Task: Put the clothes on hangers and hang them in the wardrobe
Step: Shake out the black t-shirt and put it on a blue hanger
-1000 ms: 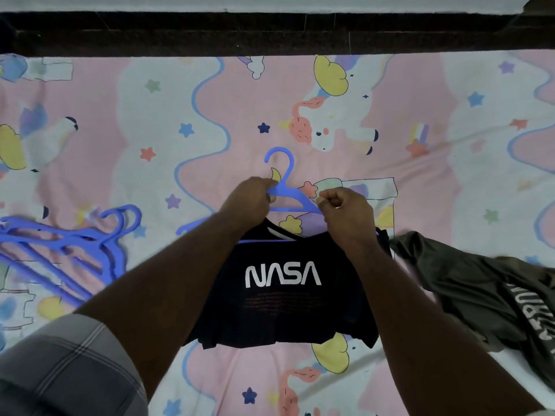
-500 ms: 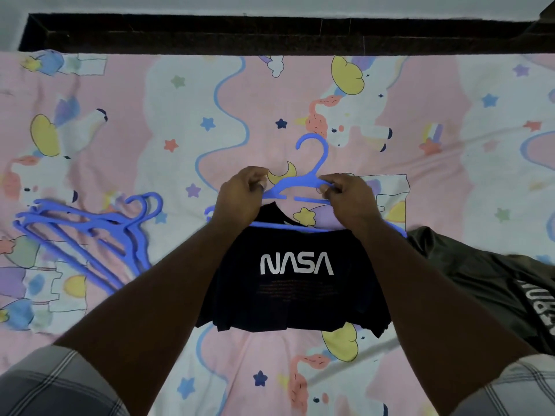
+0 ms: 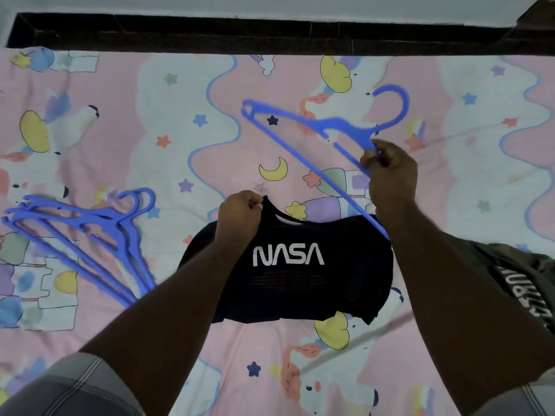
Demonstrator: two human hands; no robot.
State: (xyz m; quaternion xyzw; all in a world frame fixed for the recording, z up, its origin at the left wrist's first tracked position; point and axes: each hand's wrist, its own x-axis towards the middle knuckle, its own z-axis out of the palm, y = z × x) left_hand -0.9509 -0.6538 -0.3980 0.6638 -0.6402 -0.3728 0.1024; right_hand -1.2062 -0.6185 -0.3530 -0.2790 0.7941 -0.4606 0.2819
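Note:
A black NASA T-shirt [image 3: 300, 280] lies flat on the bed in front of me. My left hand [image 3: 240, 217] pinches its collar at the left side of the neck opening. My right hand [image 3: 390, 169] grips a blue plastic hanger [image 3: 336, 130] near the base of its hook. The hanger is lifted and tilted, its left arm up over the sheet and its lower right end down at the shirt's right shoulder.
A pile of several blue hangers [image 3: 90, 232] lies on the bed to the left. A dark olive garment with white lettering [image 3: 519, 283] lies at the right. The patterned pink bedsheet [image 3: 135, 130] ends at a dark bed frame [image 3: 270, 34] along the far edge.
My right hand has lifted the hanger up and to the right, pulling most of it out of the shirt's neck. My left hand let go of the hanger and now holds the collar.

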